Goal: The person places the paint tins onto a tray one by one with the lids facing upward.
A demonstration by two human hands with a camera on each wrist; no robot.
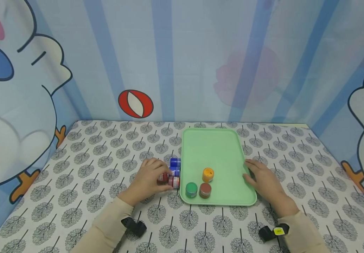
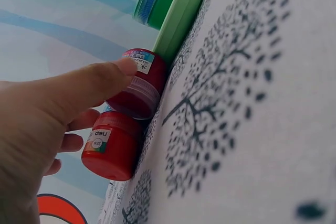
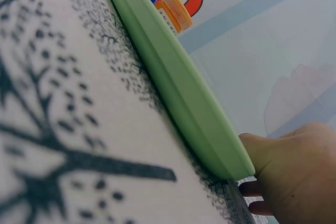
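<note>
My left hand [image 1: 148,179] is at the left edge of the green tray [image 1: 213,147], among jars lying on their sides. Its thumb touches a red paint jar [image 2: 139,85], and its index finger reaches over the far side. Another red paint jar [image 2: 111,148] lies beside it, close to the curled fingers. Two blue paint jars [image 1: 175,162] lie just beyond, partly covered by the hand. My right hand [image 1: 264,181] rests its fingertips and thumb against the tray's right rim, fingers fairly straight.
In the tray stand a green paint jar [image 1: 191,189], a brown paint jar [image 1: 205,190] and a yellow-orange paint jar [image 1: 208,174]. A tree-patterned cloth [image 1: 106,158] covers the table. A printed curtain [image 1: 194,63] hangs behind it.
</note>
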